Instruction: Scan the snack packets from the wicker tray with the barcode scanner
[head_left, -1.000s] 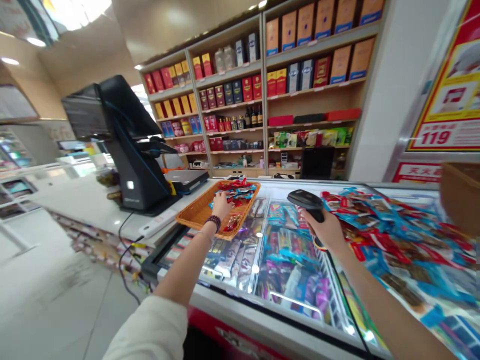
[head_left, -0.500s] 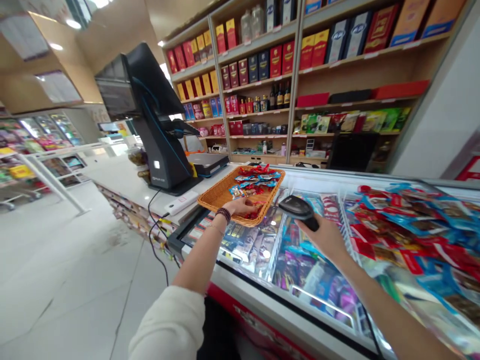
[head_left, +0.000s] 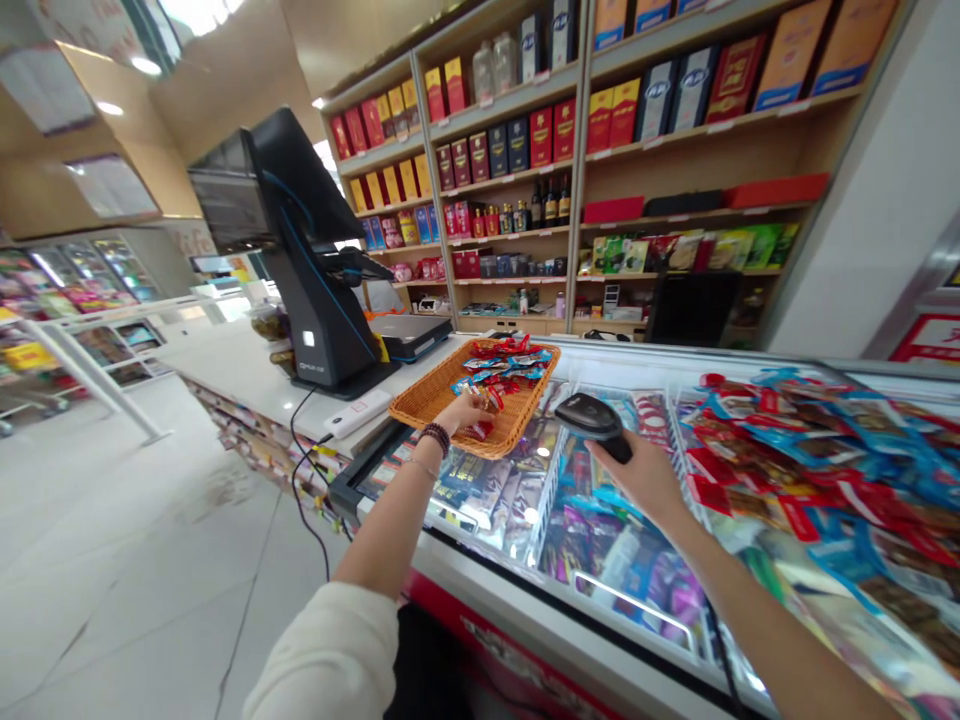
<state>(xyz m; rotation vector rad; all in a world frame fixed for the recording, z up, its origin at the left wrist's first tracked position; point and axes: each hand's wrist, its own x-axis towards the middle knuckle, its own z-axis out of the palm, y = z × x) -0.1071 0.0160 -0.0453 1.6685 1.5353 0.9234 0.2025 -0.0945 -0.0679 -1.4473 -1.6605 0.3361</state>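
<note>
The left hand (head_left: 465, 412) touches shiny red snack packets (head_left: 502, 365) in a brown woven basket (head_left: 427, 400), can't tell if gripping; the right hand (head_left: 645, 480) clenches a black plastic scanner (head_left: 592, 415), aimed there.

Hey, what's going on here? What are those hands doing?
This is a shop counter. A person's left hand is in a wicker basket, touching the snack packets piled there. Their right hand grips a barcode scanner above a glass-topped freezer. The basket sits at the counter's edge, near a black till.
</note>
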